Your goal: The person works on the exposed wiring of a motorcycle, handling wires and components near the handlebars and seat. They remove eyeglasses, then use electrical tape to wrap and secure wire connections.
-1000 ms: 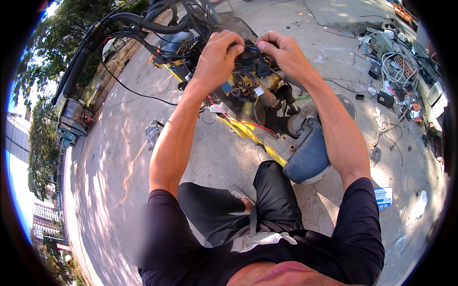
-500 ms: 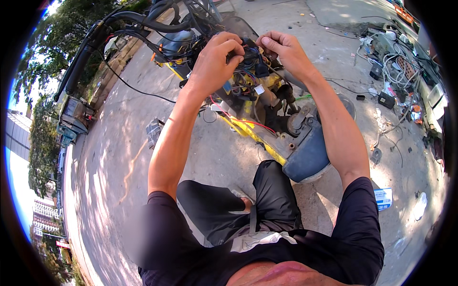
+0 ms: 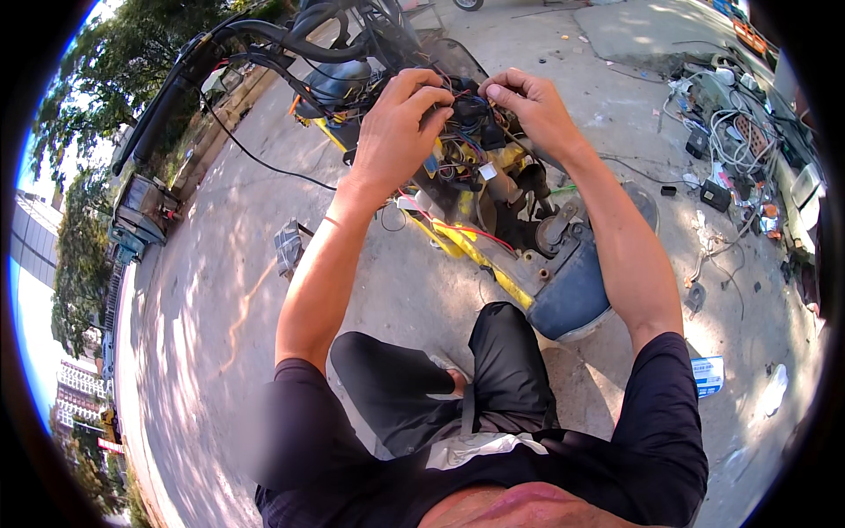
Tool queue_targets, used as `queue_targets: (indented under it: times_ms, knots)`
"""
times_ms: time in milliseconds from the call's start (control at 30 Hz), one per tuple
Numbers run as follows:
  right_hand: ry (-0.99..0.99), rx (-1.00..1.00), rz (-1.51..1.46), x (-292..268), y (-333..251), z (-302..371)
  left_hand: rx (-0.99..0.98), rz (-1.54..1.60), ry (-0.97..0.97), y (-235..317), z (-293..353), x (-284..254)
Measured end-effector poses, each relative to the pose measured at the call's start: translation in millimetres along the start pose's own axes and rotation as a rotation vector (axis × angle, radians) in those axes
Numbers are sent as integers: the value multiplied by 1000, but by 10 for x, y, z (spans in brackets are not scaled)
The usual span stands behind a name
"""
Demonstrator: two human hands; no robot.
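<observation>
A stripped-down electric scooter stands before me, its yellow frame (image 3: pixel 500 280) bare and a tangle of coloured wires (image 3: pixel 458 148) spilling from the middle. Above that tangle, my left hand (image 3: pixel 400 123) is closed in a pinch, thumb against curled fingers, with thin wire at the tips. Opposite it, my right hand (image 3: pixel 535 107) pinches a thin wire between thumb and forefinger. Fingers partly hide what lies between the hands. A dark connector block (image 3: pixel 491 134) hangs just below them. A red wire (image 3: pixel 480 232) runs loose along the frame.
Black handlebars (image 3: pixel 255 33) with cables rise at the far left. The scooter's dark blue rear cover (image 3: pixel 572 295) lies near my right knee. To the right, coiled grey cables (image 3: pixel 735 128) and black adapters (image 3: pixel 715 195) litter the concrete. A blue-and-white box (image 3: pixel 707 376) rests by my right sleeve.
The view has shifted slightly, so the scooter sits a little lower in the picture. Both hands stay over the wires, pinching, with only small finger movement.
</observation>
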State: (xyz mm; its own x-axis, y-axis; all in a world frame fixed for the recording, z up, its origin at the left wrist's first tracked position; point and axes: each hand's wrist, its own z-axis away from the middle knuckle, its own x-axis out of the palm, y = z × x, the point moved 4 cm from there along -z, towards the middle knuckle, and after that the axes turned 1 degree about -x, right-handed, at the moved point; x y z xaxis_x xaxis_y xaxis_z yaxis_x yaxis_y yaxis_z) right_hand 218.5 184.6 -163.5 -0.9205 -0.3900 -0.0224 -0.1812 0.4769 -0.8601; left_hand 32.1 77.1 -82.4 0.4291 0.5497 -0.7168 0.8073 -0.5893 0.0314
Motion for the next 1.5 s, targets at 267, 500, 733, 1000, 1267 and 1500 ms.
queue_targets:
  times_ms: [267, 500, 733, 1000, 1267, 1500]
  knots:
    - [141, -59, -16, -76, -76, 17, 0, 78, 17, 115, -34, -27]
    - [323, -327, -406, -558, -150, -170, -207, 460, -317, 855, 501, 261]
    - [429, -657, -723, -1033, -923, 44, -92, 569, -407, 1333, 578, 869]
    - [525, -541, -365, -454, -1393, 473, -36, 513, -302, 1492, 625, 1415]
    - [33, -637, 184, 285, -1316, 558, -356, 637, -139, 894, 1075, 198]
    - [-559, -471, 272, 979, -874, 798, -656, 955, 193, 316, 1546, -486]
